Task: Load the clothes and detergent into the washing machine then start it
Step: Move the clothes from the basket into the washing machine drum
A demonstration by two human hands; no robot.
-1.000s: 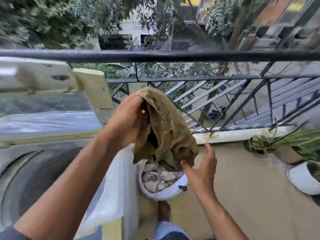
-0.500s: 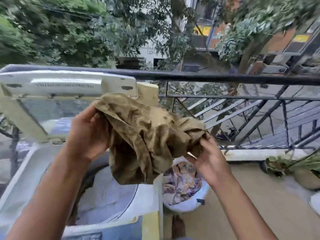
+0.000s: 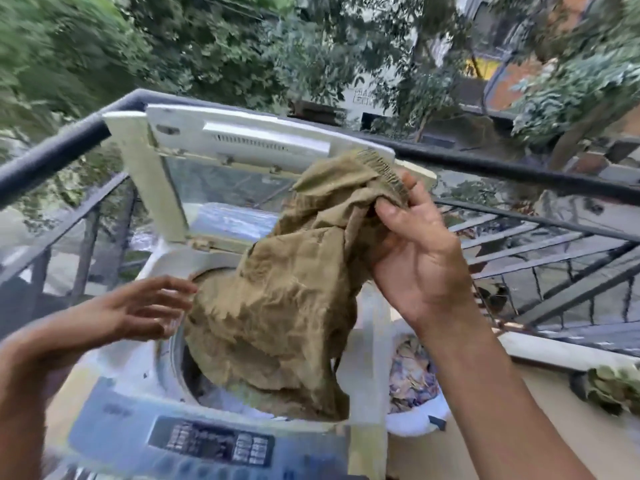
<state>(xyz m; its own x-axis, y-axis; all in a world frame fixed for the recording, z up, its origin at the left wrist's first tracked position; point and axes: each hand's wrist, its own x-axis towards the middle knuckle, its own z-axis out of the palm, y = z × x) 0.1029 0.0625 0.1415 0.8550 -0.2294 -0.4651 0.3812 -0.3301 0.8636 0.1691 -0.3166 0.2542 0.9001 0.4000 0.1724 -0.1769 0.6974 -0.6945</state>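
The cloth point(image 3: 277, 303) is olive brown, thin and full of wrinkles. One end has a ribbed band, like the top of a pair of shorts or pants; which one it is, I cannot tell. The right hand point(image 3: 415, 258) pinches that band between thumb and fingers and holds it up high. From there the cloth hangs long and slanted, going down and to the left. Its low end sits over the round hole of the washing machine point(image 3: 114, 382), and some white laundry shows inside the tub under it.

The left hand point(image 3: 138, 310) is open, with the fingers spread wide. It is just beside the left edge of the cloth, above the rim of the tub, and holds nothing.

The lid point(image 3: 221, 164) of the machine stands up at the back, so the hole is open on top. The button panel point(image 3: 214, 441) is at the front, near the person. A white basket point(image 3: 419, 420) with patterned clothes stands on the floor, tight against the right side of the machine. A dark railing point(image 3: 519, 171) runs behind the machine and along the right, with trees past it.
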